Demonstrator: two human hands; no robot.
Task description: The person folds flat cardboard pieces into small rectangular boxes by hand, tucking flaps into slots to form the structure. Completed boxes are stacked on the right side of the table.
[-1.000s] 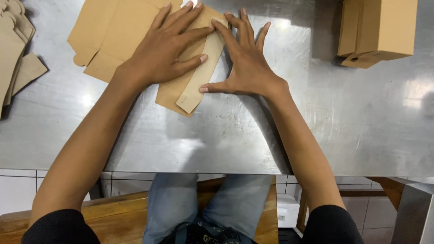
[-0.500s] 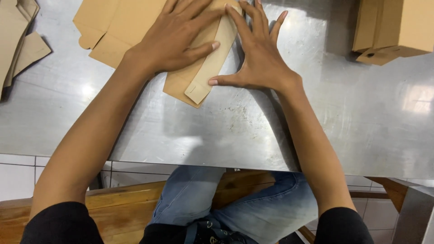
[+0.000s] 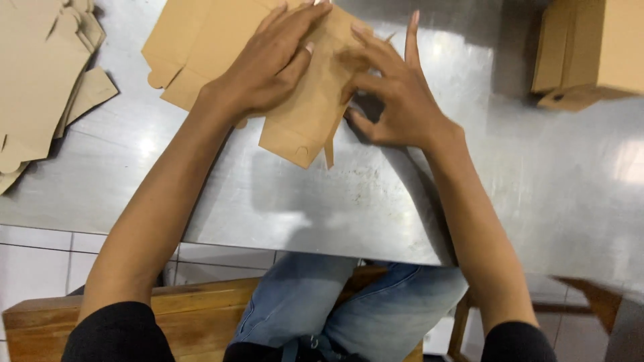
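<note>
- Blank (image 3: 305,114), a flat brown cardboard cut-out for a box, lies on the steel table (image 3: 537,201) near its far edge, part-folded, with one narrow flap standing up along its near right side.
- Left hand (image 3: 268,67) lies palm down on the blank, fingers spread flat and long, pinning the folded panel; it grips nothing, only presses.
- Right hand (image 3: 396,100) is half curled at the blank's right edge, thumb and first fingers bent in on the card as if pinching a flap; the outer fingers point away, straight. How firmly it grips I cannot tell.
- The blank looks light and thin, stiff along the panels but ready to bend at its creases. I judge it would slide easily on the smooth steel, so one flat palm to hold it down makes sense. Best taken by the edges or flaps; the corners would crumple under a hard squeeze.
- A pile (image 3: 40,80) of the same blanks sits at the far left, and a made-up box (image 3: 590,50) stands at the far right, well apart from the hands.
- Against half a second ago: the right hand was then spread flat beside the blank; now it has curled in. The long flap that lay folded flat now stands on edge. The left hand has hardly shifted.
</note>
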